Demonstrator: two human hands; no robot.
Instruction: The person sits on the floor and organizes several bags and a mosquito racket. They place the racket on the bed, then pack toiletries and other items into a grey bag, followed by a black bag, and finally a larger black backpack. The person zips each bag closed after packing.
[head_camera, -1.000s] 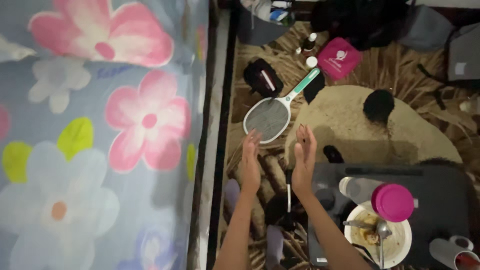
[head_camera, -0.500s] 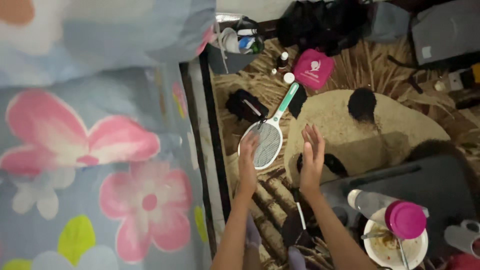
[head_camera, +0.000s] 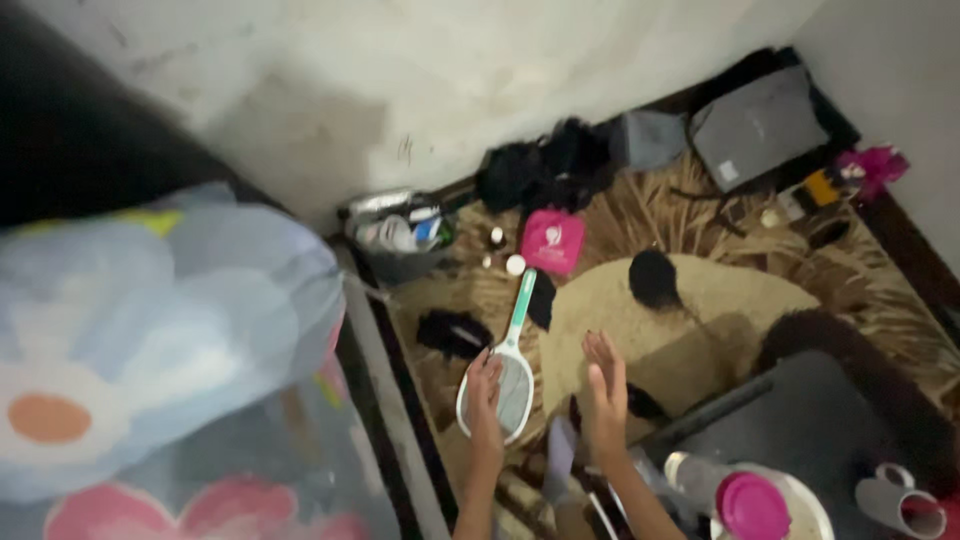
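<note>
My left hand (head_camera: 485, 395) and my right hand (head_camera: 606, 385) are raised side by side in front of me, palms facing each other, fingers straight and apart, holding nothing. Below them on the floor lies a racket-shaped electric swatter (head_camera: 512, 370) with a white frame and green handle; my left hand overlaps its head in the view. A round beige mat (head_camera: 690, 310) lies under my right hand, with a black furry object (head_camera: 653, 278) on it.
A flower-print bed cover (head_camera: 150, 330) fills the left. A pink pouch (head_camera: 552, 242), small bottles, black bags (head_camera: 540, 170) and grey cases (head_camera: 755, 125) lie by the wall. At lower right a dark table (head_camera: 820, 430) holds a pink-lidded bottle (head_camera: 735, 495), a plate and a cup (head_camera: 898, 500).
The view has tilted up toward the wall, showing more floor and bags. Both hands stay raised, open and empty, and have drawn a little further apart.
</note>
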